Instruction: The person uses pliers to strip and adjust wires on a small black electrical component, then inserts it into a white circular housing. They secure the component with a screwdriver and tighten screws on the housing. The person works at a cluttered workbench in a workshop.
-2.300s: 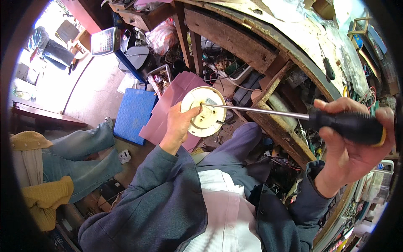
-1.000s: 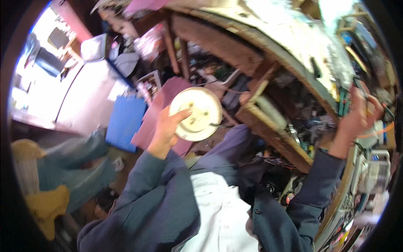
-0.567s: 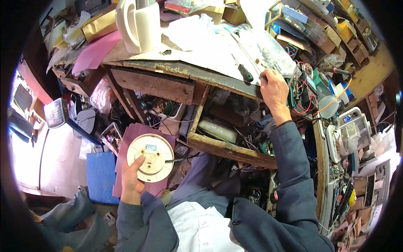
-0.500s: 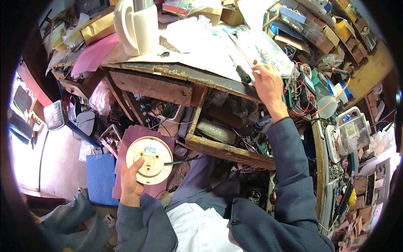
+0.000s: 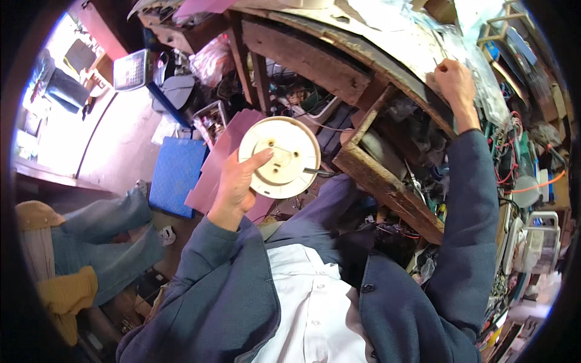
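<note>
My left hand (image 5: 236,184) grips a round cream plastic base (image 5: 286,175) by its left side, thumb across its face. The base shows several holes and has a dark cable (image 5: 321,172) at its right. At the upper right, my right hand (image 5: 455,81) is over the workbench top (image 5: 396,45) with fingers curled around something I cannot make out, beside crumpled clear plastic (image 5: 487,91).
An open wooden drawer (image 5: 387,193) juts below the cluttered bench. Pink board (image 5: 203,187) and a blue textured panel (image 5: 172,175) lie behind my left hand. A device with buttons (image 5: 130,69) stands at upper left. Another person's jeans-clad legs (image 5: 103,254) extend at left.
The black-handled screwdriver earlier in my right hand is out of that grip; the hand has moved up to the bench. My left hand keeps holding the base. The view has shifted.
</note>
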`<state>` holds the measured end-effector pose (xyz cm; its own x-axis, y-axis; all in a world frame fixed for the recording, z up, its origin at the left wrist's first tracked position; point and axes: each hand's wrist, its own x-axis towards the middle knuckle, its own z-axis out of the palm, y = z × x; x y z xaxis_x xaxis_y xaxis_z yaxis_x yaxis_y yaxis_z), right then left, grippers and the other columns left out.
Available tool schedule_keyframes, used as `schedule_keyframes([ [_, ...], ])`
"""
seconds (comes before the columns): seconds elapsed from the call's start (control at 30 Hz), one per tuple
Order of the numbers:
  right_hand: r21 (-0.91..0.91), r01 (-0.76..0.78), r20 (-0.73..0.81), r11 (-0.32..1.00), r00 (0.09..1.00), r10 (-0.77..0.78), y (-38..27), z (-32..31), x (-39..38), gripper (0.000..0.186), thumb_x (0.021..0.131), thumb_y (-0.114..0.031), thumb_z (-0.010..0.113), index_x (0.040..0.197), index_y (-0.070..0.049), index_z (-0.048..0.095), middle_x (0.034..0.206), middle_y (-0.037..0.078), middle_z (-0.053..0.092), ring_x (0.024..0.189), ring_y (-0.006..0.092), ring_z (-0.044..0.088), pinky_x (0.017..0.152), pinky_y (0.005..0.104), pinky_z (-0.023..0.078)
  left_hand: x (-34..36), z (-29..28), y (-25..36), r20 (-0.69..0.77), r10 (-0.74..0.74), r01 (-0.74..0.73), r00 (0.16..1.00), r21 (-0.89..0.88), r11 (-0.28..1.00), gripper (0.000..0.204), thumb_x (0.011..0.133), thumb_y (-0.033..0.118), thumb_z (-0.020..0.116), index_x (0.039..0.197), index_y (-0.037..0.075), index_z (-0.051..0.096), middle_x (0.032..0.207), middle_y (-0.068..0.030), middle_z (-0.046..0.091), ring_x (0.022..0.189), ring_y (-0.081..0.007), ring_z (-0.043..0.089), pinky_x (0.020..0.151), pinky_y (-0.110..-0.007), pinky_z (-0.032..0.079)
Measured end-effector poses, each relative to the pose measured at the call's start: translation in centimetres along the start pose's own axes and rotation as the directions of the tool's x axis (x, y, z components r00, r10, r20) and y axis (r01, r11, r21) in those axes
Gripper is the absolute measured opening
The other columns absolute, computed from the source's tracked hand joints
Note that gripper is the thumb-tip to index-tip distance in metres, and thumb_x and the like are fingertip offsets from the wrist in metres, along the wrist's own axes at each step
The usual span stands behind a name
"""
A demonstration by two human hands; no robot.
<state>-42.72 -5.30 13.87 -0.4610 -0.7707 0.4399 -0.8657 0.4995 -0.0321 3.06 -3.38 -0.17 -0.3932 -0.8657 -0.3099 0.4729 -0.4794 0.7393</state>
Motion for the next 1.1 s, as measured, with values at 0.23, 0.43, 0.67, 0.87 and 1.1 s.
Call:
schedule_keyframes([
  [0.23,0.913,-0.085,0.191,0.398,0.953,-0.235,-7.4,-4.4,-8.8,0.013,0.092,-0.008,0.071,0.096,0.003,0.068,0.088,0.010,0.075,0.071,0.0136,0.072,0.067,0.0264,0.059,0.3,0.4,-0.5,-0.013,-0.010,0.010,1.000,-0.001,1.000,0.039,0.092,0.001,0.073,0.129,-0.004,0.060,0.120,-0.0150,0.071,0.103,-0.0227,0.073,0.090,-0.037,0.061],
  [0.43,0.911,-0.398,0.409,0.113,0.827,-0.386,-13.3,-3.4,-18.5,0.004,0.095,0.003,0.068,0.098,0.003,0.066,0.083,0.006,0.070,0.070,0.0115,0.069,0.062,0.0249,0.056,0.4,1.4,-0.8,0.001,-0.018,0.018,1.000,0.020,1.000,0.039,0.092,0.001,0.074,0.129,-0.005,0.061,0.119,-0.0150,0.072,0.104,-0.0224,0.072,0.091,-0.037,0.060],
  [0.67,0.856,-0.483,0.512,0.185,0.741,-0.434,-17.5,-1.3,-23.7,0.008,0.093,0.000,0.071,0.100,0.005,0.072,0.087,0.009,0.075,0.078,0.0121,0.073,0.068,0.0264,0.059,0.3,2.0,-0.9,-0.024,-0.019,0.021,1.000,0.065,0.998,0.038,0.092,0.001,0.074,0.128,-0.005,0.062,0.119,-0.0142,0.072,0.103,-0.0205,0.071,0.091,-0.036,0.059],
  [0.87,0.915,-0.062,0.262,0.399,0.843,-0.470,-18.8,-0.3,-24.4,0.009,0.086,0.001,0.070,0.095,-0.003,0.071,0.089,0.015,0.067,0.080,0.0350,0.068,0.072,0.0399,0.055,-0.1,2.4,-1.0,-0.023,-0.009,0.010,1.000,0.053,0.999,0.038,0.091,0.002,0.075,0.127,-0.005,0.064,0.118,-0.0137,0.073,0.102,-0.0189,0.071,0.089,-0.034,0.059],
  [1.1,0.872,0.095,0.153,0.479,0.879,-0.452,-19.0,0.2,-24.7,0.015,0.079,0.004,0.074,0.093,-0.002,0.073,0.086,0.012,0.063,0.078,0.0299,0.065,0.071,0.0373,0.053,-0.3,2.5,-1.0,-0.035,-0.005,0.007,0.999,0.061,0.998,0.037,0.091,0.002,0.075,0.126,-0.006,0.064,0.117,-0.0137,0.073,0.100,-0.0186,0.071,0.087,-0.034,0.060],
])
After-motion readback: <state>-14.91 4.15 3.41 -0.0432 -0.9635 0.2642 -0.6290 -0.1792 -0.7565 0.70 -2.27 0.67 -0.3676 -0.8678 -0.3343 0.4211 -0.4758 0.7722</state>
